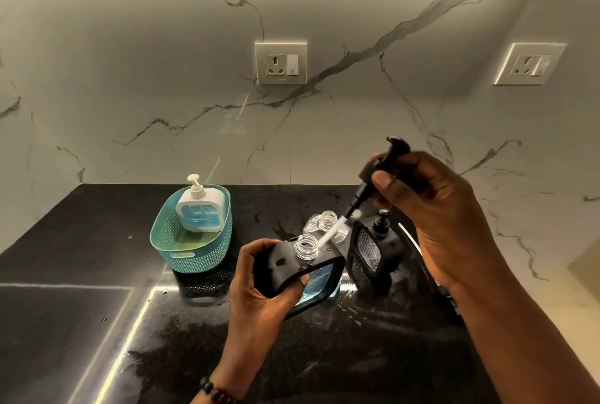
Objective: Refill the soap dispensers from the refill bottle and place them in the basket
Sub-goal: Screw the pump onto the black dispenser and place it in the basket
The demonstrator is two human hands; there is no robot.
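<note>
The basket (191, 241) sits on the desk (81, 322) left of the left grip (259, 286), a dispenser (201, 208) inside it; another dispenser (380, 247) stands below the right grip (431, 208).

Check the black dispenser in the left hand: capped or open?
Open. The black dispenser's clear neck is bare; the right hand holds its pump above.

Can't see much of the clear bottle (328, 225) at the back, since the black dispenser (302, 277) and the pump tube (328, 236) cover its lower body. The left hand (259, 290) hides the dispenser's near side. The right hand (431, 208) hides most of the pump's (386, 163) collar. The print on the white dispenser (200, 208) is too blurry to read. Both forearms run off the bottom edge.
</note>
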